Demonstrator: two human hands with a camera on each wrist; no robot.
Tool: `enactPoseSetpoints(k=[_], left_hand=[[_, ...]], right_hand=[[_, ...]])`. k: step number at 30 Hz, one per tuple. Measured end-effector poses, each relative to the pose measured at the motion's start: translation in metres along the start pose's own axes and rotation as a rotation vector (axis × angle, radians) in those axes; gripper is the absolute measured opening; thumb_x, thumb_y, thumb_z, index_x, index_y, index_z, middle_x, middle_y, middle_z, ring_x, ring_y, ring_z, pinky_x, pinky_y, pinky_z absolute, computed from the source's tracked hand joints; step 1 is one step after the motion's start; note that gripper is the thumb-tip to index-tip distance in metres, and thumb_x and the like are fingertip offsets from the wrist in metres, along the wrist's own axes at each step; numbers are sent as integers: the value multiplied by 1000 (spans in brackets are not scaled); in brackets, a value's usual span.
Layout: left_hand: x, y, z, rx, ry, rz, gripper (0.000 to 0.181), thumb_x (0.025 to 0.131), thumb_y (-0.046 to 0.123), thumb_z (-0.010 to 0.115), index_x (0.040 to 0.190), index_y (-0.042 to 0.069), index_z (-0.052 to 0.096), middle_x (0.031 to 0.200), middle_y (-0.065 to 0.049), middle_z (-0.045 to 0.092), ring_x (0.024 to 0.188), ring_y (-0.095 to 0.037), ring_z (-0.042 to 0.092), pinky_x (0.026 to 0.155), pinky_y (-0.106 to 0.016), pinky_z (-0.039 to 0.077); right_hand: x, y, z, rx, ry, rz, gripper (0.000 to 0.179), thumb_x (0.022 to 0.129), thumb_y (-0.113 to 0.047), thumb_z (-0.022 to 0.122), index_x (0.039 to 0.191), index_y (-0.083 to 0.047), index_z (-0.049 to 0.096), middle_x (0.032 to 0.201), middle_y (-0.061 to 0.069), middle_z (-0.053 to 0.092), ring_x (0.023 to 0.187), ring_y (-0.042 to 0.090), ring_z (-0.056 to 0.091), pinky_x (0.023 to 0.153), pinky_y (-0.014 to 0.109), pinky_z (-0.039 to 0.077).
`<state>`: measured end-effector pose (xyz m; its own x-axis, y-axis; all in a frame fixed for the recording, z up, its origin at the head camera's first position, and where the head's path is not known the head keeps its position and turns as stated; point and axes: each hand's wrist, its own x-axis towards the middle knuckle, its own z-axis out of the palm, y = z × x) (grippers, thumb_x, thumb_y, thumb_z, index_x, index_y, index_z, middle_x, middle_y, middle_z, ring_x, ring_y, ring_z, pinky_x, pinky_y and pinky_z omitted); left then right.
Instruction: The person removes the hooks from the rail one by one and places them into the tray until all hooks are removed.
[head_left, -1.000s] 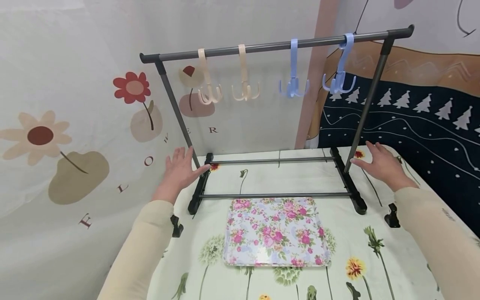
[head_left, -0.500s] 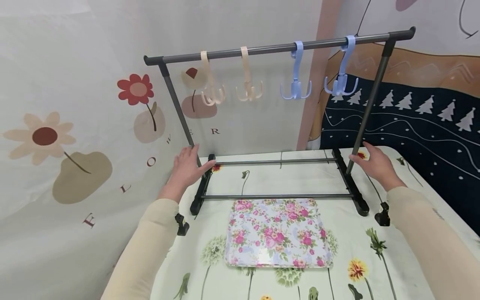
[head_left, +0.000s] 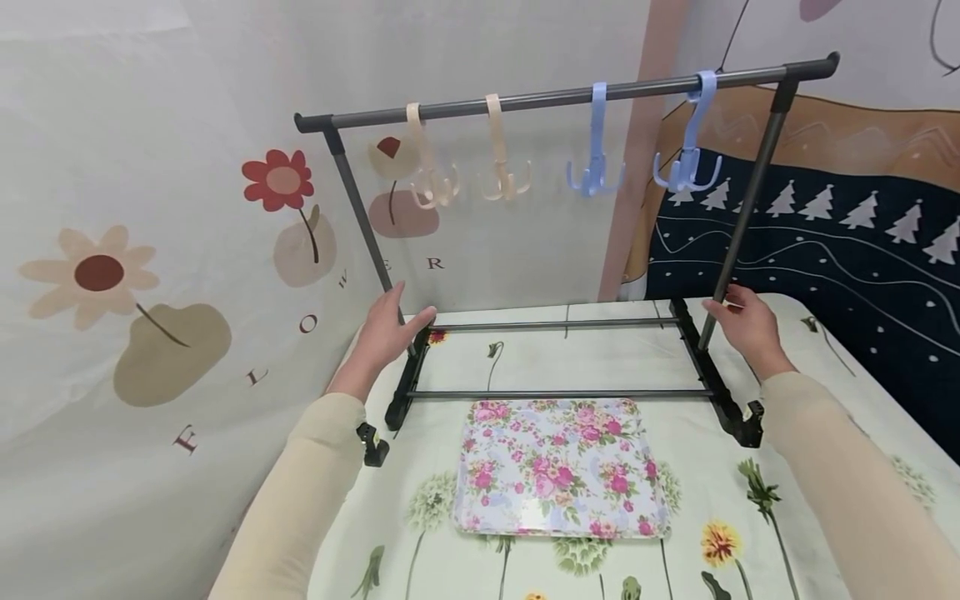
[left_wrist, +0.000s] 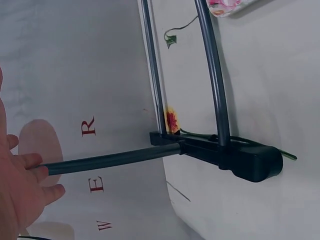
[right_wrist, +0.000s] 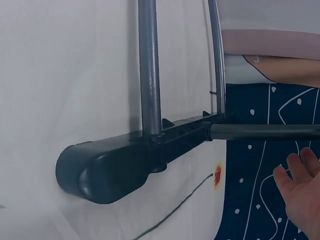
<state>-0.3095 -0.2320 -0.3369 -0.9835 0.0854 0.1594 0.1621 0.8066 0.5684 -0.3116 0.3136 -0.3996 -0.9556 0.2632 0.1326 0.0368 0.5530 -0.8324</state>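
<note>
A dark grey metal clothes rack (head_left: 543, 100) stands on the table, seen whole in the head view. Beside its left upright (left_wrist: 105, 162) is my left hand (head_left: 381, 342), fingertips touching the pole in the left wrist view. My right hand (head_left: 752, 332) is at the right upright (right_wrist: 265, 131); its loosely bent fingers sit a little apart from the pole in the right wrist view. From the top bar hang two beige four-prong hooks (head_left: 497, 137) and two blue ones (head_left: 597, 142). The beige pair looks blurred.
A floral tray (head_left: 558, 467) lies on the flower-print tablecloth (head_left: 405, 533) in front of the rack. Two lower crossbars (head_left: 555, 394) join the black feet (head_left: 408, 383). A printed curtain (head_left: 187, 108) hangs behind and to the left, dark navy fabric (head_left: 832, 258) to the right.
Both hands have moved inward to the uprights, the right from outside its pole. The view has shifted slightly, so the rack appears a little further right.
</note>
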Motion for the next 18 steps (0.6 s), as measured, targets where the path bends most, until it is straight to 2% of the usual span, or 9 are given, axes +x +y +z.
enactPoseSetpoints(k=[4,12,18], left_hand=[[2,4,0,-68,13,-7,93,94,66,48,160,12,10,163,-18,14,149,-36,12,117,-55,16],[5,12,0,-223,43,-72,92,92,68,50,160,18,12,162,-14,22,147,-34,22,114,-55,25],[6,20,-3,-377,67,-82,89,93,65,52,160,19,15,161,-10,26,148,-27,23,115,-51,25]], right_hand=[[2,0,3,37,15,0,72,103,-44,47,153,2,26,152,29,34,135,47,37,104,62,35],[6,3,9,90,52,41,69,103,-44,46,150,4,29,151,28,36,135,46,39,106,58,35],[7,4,13,130,65,71,66,103,-42,47,147,5,32,149,28,38,133,43,39,107,57,34]])
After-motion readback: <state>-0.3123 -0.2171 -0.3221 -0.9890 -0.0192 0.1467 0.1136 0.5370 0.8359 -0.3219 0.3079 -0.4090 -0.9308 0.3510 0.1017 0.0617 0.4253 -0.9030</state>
